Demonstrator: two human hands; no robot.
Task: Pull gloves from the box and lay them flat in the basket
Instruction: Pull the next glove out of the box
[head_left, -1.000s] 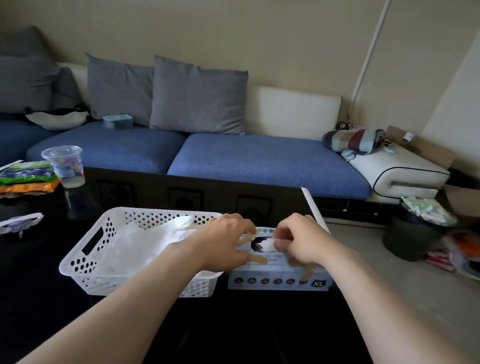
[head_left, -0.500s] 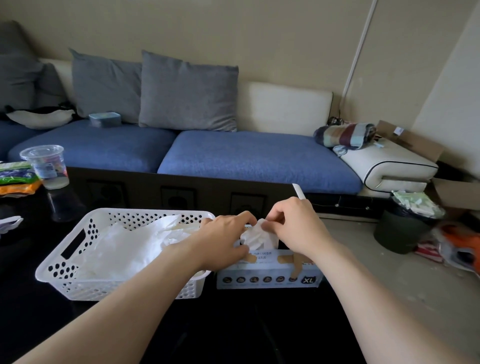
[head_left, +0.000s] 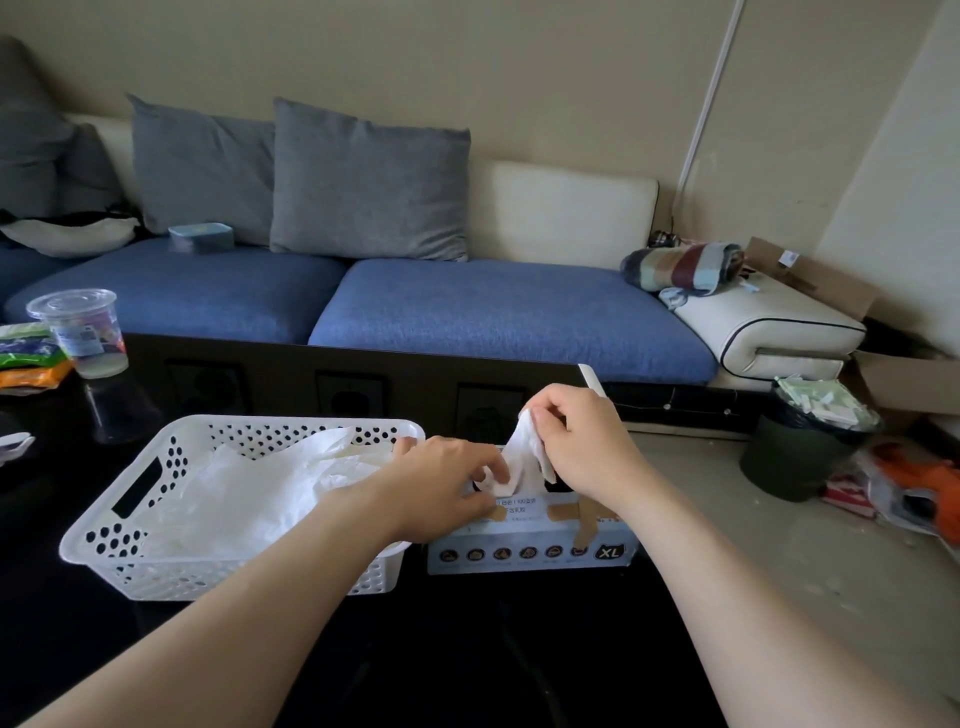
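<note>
Head view showed the right hand (head_left: 582, 447) raised above the glove box (head_left: 530, 552), its thumb and curled fingers pinching the top of a white glove (head_left: 523, 457) that was drawn up out of the slot in the box's top face. At 8 o'clock from that hand, the left hand (head_left: 447, 483) lay low over the box's left end, its fingertips curled and pinching the glove's lower end right at the opening, so the glove stretched between the two hands, with its lowest part still in the slot. The box, marked XL on its front face, sat on a black table (head_left: 467, 649) near the table's 3 o'clock edge. At 9 o'clock from the box, just beside it, stood a white perforated basket (head_left: 171, 574); whether the two touched could not be told. Inside the basket lay a loose pile of gloves (head_left: 234, 499), rumpled rather than neatly flat, and the left forearm crossed over the basket's near right corner. At 10 o'clock from the basket a clear plastic cup (head_left: 80, 332) stood on the table beside some snack packets (head_left: 26, 353). At 12 o'clock, past the table, ran a blue sofa (head_left: 509, 317).
</note>
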